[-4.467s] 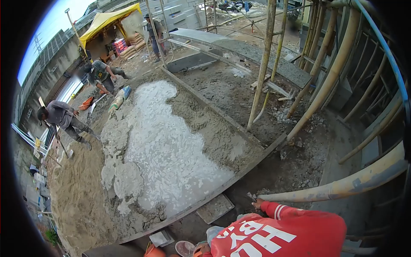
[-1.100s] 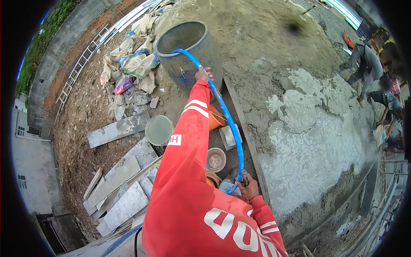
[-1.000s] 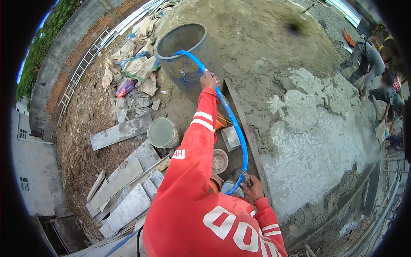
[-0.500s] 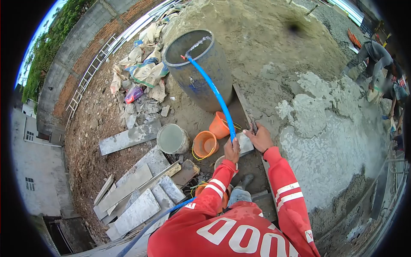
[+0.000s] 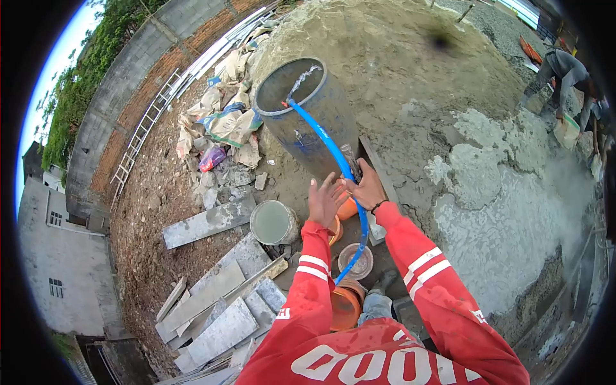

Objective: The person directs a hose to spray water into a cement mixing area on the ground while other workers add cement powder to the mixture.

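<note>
A blue hose [image 5: 329, 142] runs from the rim of a large dark barrel [image 5: 301, 144], where water spurts from its end, down past my hands. My left hand [image 5: 325, 201] is left of the hose, fingers spread, not wrapped around it. My right hand [image 5: 367, 187] is against the hose on its right side, thumb toward it. A narrow grey object [image 5: 348, 156] shows at its fingers and appears held; its kind is unclear. Orange buckets [image 5: 347, 209] stand below my hands, beside a round shallow tub [image 5: 356, 260]; another orange bucket [image 5: 345, 309] is closer to my legs.
A pale bucket of cloudy water [image 5: 274, 222] stands left, above stacked boards [image 5: 221, 327]. Empty-looking sacks [image 5: 228, 122] lie behind. Wet grey mix [image 5: 494, 218] spreads on the right near a long plank [image 5: 375, 167]. A bending person [image 5: 564, 74] handles a sack [image 5: 566, 133].
My left hand has let go of the hose and opened. My right hand has moved up and left to the hose. At far right, dust has thickened around the person's sack.
</note>
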`<state>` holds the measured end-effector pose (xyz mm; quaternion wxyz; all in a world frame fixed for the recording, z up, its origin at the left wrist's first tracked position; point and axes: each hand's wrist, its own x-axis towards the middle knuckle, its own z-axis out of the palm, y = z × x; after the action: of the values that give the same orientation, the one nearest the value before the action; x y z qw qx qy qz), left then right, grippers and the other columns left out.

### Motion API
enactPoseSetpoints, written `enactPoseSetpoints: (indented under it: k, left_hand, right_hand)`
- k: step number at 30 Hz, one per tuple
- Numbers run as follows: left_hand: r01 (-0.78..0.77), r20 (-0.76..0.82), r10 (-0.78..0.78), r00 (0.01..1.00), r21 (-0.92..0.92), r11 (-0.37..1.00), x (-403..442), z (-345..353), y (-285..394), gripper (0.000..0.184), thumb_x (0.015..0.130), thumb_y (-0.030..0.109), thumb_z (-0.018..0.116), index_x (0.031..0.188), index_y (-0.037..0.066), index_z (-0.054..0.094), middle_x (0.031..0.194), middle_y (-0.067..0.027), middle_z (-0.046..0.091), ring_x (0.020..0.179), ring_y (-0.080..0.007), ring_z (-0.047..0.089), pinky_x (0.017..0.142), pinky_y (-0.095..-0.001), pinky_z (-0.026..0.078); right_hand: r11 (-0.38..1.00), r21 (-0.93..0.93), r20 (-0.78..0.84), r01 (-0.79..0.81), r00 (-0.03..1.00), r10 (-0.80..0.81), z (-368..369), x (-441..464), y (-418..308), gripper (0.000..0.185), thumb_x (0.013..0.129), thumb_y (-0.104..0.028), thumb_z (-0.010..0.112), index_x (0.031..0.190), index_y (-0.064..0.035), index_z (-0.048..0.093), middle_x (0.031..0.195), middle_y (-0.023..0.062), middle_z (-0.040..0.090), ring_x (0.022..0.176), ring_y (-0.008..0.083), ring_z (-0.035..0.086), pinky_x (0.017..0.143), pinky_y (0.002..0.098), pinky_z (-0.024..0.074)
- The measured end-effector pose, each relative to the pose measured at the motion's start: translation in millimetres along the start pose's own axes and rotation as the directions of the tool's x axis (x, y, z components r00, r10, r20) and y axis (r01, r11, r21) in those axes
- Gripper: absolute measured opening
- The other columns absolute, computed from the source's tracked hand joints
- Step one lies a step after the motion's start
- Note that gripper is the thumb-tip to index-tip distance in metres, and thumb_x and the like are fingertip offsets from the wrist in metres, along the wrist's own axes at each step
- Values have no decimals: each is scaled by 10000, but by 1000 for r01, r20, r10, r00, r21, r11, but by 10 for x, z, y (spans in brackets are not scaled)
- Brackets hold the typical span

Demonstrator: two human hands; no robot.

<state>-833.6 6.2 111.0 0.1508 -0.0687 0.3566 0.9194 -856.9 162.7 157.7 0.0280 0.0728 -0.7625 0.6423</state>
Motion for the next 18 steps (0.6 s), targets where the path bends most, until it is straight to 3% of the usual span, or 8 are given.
enactPoseSetpoints:
  k: [3,4,6,8,11,14,16,18]
  left_hand:
    - [70,132,-62,989,-55,996,689,316,574,793,834,649,392,1262,-17,359,1185,-211,480,1083,-315,487,932,-409,392]
    - [38,37,-34,999,-127,991,997,381,707,724,861,603,394,1228,-22,384,1101,-192,509,998,-289,515,864,-379,427]
    - [169,298,-17,954,-493,854,2020,-329,971,487,935,438,391,1082,-21,466,777,-67,509,665,-153,502,579,-264,442]
    - [-147,-297,140,944,0,989,2386,-116,1212,392,955,382,327,925,29,495,607,8,390,448,-96,335,398,-249,307]
    - [-186,-433,294,852,273,944,2595,48,1303,354,939,375,347,829,62,473,573,-22,404,422,-123,362,382,-264,318]
    - [-264,-323,436,840,459,848,2278,244,939,309,937,312,370,863,37,492,553,-27,408,443,-131,390,394,-248,335]
    - [-157,-362,600,713,752,640,1704,866,430,276,926,268,389,864,30,515,569,-66,460,473,-160,466,416,-305,369]
    - [-203,20,827,562,973,114,1682,489,-164,278,921,248,402,864,4,521,586,-114,487,487,-239,492,461,-375,382]
  right_hand:
    - [989,-146,-32,-9,999,5,-34,-24,-109,329,723,-139,680,946,-23,466,769,179,614,789,362,599,664,415,443]
    - [996,-92,-10,-21,1000,21,-17,-17,-45,335,727,-141,683,954,-23,466,767,192,601,788,358,593,655,397,442]
    - [940,-313,61,-136,985,163,-87,-31,-144,352,731,-183,693,944,-24,462,747,189,597,778,373,591,639,418,430]
    - [949,-313,-34,-40,999,30,-67,-50,109,341,743,-208,692,932,-25,475,777,189,604,765,380,583,633,420,426]
    - [976,-191,-129,-101,989,77,-308,-271,201,346,747,-214,667,940,-16,460,754,190,592,787,384,582,660,449,426]
    - [961,-97,-213,-257,949,232,-619,-816,271,308,768,-230,649,908,-11,483,784,168,615,774,357,591,665,422,441]
    - [956,102,-287,-276,912,294,-690,-1200,477,291,784,-238,638,892,0,509,856,140,646,775,301,614,696,373,461]
    - [930,103,-310,-354,877,368,-790,-1540,482,300,788,-237,637,915,8,520,890,134,651,785,277,621,710,354,465]
